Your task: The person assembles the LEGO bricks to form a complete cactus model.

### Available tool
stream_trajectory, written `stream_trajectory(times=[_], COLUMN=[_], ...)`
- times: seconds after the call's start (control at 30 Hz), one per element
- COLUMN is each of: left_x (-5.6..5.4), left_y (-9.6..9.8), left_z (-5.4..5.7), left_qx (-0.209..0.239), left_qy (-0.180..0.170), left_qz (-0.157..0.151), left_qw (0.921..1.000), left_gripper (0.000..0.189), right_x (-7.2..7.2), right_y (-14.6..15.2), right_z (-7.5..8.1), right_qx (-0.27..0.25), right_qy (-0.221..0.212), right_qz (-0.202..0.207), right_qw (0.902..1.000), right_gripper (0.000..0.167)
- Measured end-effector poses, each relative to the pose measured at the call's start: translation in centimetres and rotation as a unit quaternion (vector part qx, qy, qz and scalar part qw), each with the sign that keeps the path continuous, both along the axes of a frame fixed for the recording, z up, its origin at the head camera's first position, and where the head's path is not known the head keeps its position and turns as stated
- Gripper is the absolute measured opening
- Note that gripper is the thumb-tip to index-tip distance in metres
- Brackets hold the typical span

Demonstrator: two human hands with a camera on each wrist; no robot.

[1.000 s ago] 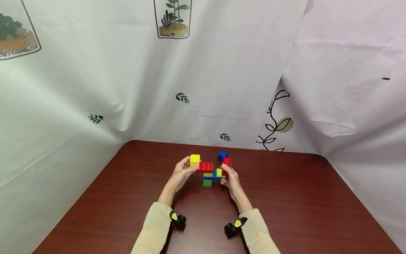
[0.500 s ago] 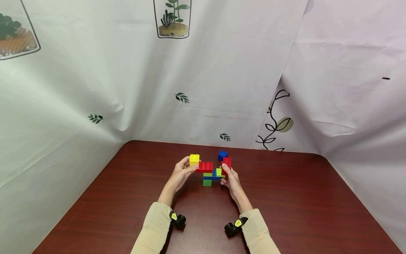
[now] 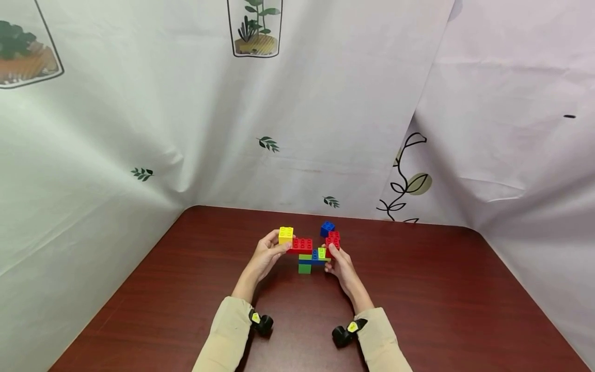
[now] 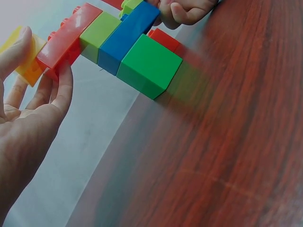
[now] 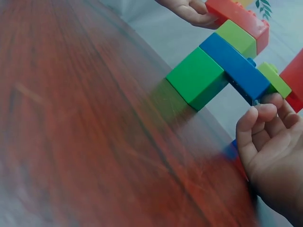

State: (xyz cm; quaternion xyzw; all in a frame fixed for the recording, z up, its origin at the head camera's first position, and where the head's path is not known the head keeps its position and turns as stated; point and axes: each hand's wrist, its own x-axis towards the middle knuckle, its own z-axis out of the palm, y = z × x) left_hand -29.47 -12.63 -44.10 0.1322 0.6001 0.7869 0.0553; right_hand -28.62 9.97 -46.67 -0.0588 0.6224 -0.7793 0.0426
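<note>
A toy building-brick structure stands on a green brick (image 5: 196, 78) at its foot. Above that lie a long blue brick (image 5: 234, 64), a lime brick (image 5: 236, 39) and a long red brick (image 3: 303, 244), with a yellow brick (image 3: 285, 235) at the left end. My left hand (image 3: 262, 259) grips this end, thumb against the yellow brick and fingertips under the red one. At the right end, beside a small lime brick (image 5: 275, 80), my right hand (image 3: 345, 271) holds another red brick (image 3: 333, 237). Its thumb lies in front; its other fingers curl near the blue brick's end.
Behind the structure's right end is a separate-looking blue brick (image 3: 327, 228). Part of another red brick (image 4: 164, 40) shows beyond the green brick; whether it is attached I cannot tell. The dark red-brown table (image 3: 162, 289) ends at a white printed cloth (image 3: 353, 129).
</note>
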Motion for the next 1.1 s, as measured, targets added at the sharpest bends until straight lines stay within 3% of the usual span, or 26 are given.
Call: stream_trajectory(times=[0.4, 0.53, 0.67, 0.83, 0.97, 1.1], left_x=[0.1, 0.0, 0.1, 0.1, 0.1, 0.2], left_y=[0.0, -0.1, -0.1, -0.3, -0.3, -0.1], left_z=[0.0, 0.0, 0.0, 0.0, 0.0, 0.0], left_qx=[0.004, 0.001, -0.002, -0.005, 0.0, 0.003], left_qy=[-0.001, 0.001, 0.002, 0.002, 0.002, -0.002], left_qz=[0.0, 0.0, -0.001, 0.001, 0.006, 0.002], left_qw=[1.0, 1.0, 1.0, 1.0, 1.0, 1.0], left_gripper=[0.043, 0.044, 0.044, 0.045, 0.045, 0.045], right_x=[-0.5, -0.6, -0.6, -0.9, -1.5, -2.0], right_y=[0.5, 0.6, 0.6, 0.6, 0.8, 1.2], right_z=[-0.7, -0.9, -0.9, -1.0, -1.3, -1.7], right_qx=[-0.013, -0.011, -0.026, -0.011, 0.05, 0.102], right_qy=[0.001, 0.004, 0.015, 0.033, 0.063, 0.078], right_qz=[0.026, 0.003, -0.044, -0.122, -0.204, -0.255], right_qw=[0.9996, 0.9999, 0.9986, 0.9919, 0.9756, 0.9583], right_gripper=[0.078, 0.069, 0.044, 0.033, 0.029, 0.028])
